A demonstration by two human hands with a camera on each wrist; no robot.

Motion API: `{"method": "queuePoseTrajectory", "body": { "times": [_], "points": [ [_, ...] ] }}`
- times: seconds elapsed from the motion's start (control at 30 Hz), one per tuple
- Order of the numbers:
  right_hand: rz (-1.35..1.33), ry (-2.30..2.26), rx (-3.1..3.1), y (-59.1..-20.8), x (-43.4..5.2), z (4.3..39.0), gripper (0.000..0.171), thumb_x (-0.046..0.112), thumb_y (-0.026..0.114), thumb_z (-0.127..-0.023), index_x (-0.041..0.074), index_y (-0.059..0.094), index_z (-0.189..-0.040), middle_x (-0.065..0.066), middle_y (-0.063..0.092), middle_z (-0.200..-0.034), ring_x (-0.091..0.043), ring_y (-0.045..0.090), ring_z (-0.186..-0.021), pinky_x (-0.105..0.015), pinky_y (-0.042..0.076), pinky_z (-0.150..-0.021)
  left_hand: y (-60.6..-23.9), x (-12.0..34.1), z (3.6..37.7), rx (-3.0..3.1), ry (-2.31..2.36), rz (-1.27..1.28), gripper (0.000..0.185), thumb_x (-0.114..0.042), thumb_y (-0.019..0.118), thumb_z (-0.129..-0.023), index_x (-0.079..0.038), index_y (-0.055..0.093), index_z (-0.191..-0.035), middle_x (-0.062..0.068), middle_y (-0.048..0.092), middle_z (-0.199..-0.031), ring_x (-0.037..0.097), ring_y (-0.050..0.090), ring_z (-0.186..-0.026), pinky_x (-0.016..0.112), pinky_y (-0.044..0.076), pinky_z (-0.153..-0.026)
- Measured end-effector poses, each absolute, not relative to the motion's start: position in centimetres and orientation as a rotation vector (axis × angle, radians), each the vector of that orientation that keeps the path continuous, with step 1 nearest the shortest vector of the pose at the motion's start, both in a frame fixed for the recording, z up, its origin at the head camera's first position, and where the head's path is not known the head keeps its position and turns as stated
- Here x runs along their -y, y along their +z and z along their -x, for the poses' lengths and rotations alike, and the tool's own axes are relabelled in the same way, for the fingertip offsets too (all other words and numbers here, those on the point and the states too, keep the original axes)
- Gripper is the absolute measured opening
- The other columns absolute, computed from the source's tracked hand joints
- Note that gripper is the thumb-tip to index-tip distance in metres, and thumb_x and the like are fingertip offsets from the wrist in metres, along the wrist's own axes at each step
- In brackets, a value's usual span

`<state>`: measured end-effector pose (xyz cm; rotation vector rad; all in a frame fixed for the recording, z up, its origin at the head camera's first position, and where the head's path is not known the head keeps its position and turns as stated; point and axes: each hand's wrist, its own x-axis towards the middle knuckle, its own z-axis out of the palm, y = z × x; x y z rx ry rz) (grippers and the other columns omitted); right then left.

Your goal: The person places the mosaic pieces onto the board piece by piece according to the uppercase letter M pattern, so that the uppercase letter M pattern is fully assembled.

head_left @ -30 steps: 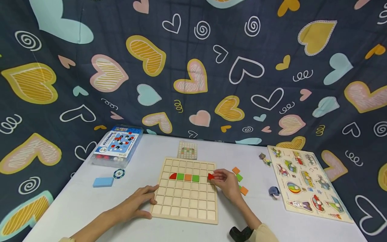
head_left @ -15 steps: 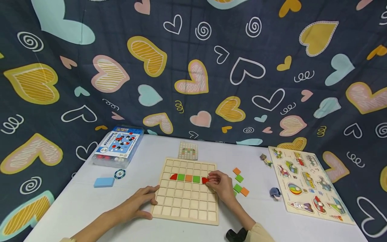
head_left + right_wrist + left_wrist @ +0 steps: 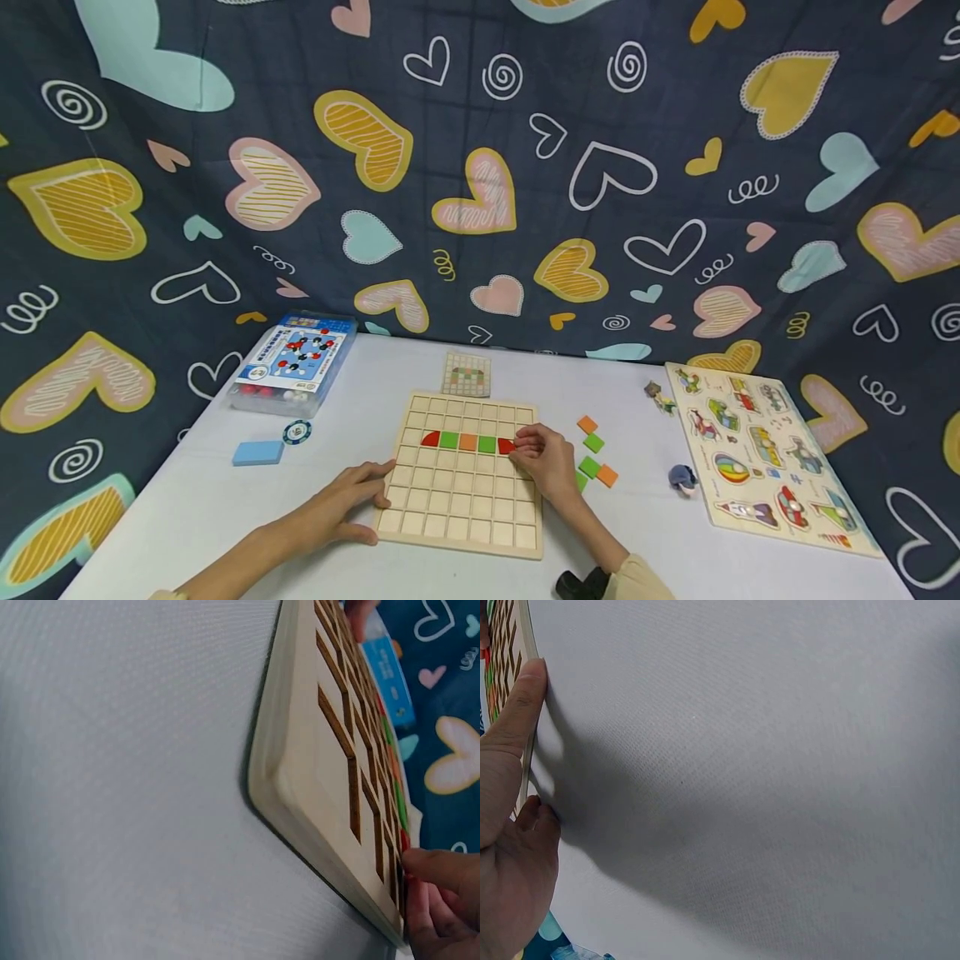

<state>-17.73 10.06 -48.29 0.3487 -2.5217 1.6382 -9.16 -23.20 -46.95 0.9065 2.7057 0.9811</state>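
Note:
A wooden grid board point(image 3: 457, 508) lies on the white table. One of its rows holds a red quarter-round point(image 3: 429, 438), a green tile point(image 3: 448, 440), an orange tile point(image 3: 467, 442), a green tile point(image 3: 486, 444) and a red piece point(image 3: 506, 446). My right hand point(image 3: 522, 443) pinches that red piece in its cell at the row's right end; its fingers point(image 3: 439, 874) show at the board's far edge point(image 3: 300, 817). My left hand point(image 3: 371, 496) rests with straight fingers against the board's left side, thumb point(image 3: 521, 705) flat along the rim point(image 3: 531, 637).
Loose orange tiles point(image 3: 587, 424) and green tiles point(image 3: 593, 442) lie right of the board. A pattern card point(image 3: 466, 374) sits behind it. A blue box point(image 3: 292, 362), a chip point(image 3: 297, 432) and a blue block point(image 3: 257, 452) are left. A picture puzzle point(image 3: 765, 454) and toy elephant point(image 3: 681, 477) are right.
My right hand carried the red piece leftward from the board's right edge into the cell beside the green tile. The left hand stayed put.

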Motion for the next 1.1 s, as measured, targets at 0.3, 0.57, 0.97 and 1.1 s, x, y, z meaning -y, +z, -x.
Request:
{"method": "queuePoseTrajectory", "body": {
  "times": [0.3,0.57,0.97,1.1],
  "points": [
    [-0.351,1.662,2.577,-48.3,-10.3,18.1,0.023,-0.010,0.077,-0.072,-0.007,0.066,-0.093,-0.015,0.071,-0.083,-0.018,0.068,-0.072,-0.019,0.054,-0.063,-46.8,23.1,9.2,-2.677,0.991,-0.852,0.029,-0.042,0.071,-0.076,-0.024,0.058,-0.097,0.020,0.041,-0.145,0.042,0.040,-0.125,0.055,0.037,-0.098],
    [-0.395,1.692,2.608,-48.1,-10.7,18.2,0.024,-0.007,0.077,-0.075,-0.007,0.066,-0.096,-0.016,0.071,-0.086,-0.021,0.069,-0.075,-0.020,0.055,-0.064,-46.8,23.1,9.4,-2.684,0.990,-0.880,0.030,-0.041,0.071,-0.077,-0.024,0.058,-0.097,0.020,0.040,-0.145,0.042,0.041,-0.124,0.057,0.038,-0.096],
    [-0.133,1.735,2.555,-46.0,-13.8,18.0,0.026,-0.006,0.073,-0.079,-0.007,0.065,-0.103,-0.016,0.071,-0.093,-0.026,0.069,-0.087,-0.021,0.054,-0.072,-46.8,23.3,9.6,-2.690,0.979,-0.897,0.030,-0.044,0.069,-0.077,-0.024,0.057,-0.096,0.020,0.040,-0.145,0.042,0.041,-0.124,0.057,0.038,-0.096],
    [-0.069,1.711,2.576,-45.8,-16.5,17.1,0.028,-0.007,0.072,-0.079,-0.007,0.065,-0.107,-0.016,0.071,-0.097,-0.020,0.068,-0.087,-0.018,0.053,-0.073,-47.1,23.3,9.4,-2.697,0.973,-0.902,0.031,-0.045,0.068,-0.077,-0.025,0.056,-0.096,0.020,0.041,-0.145,0.042,0.042,-0.123,0.056,0.038,-0.096]
  ]
}}
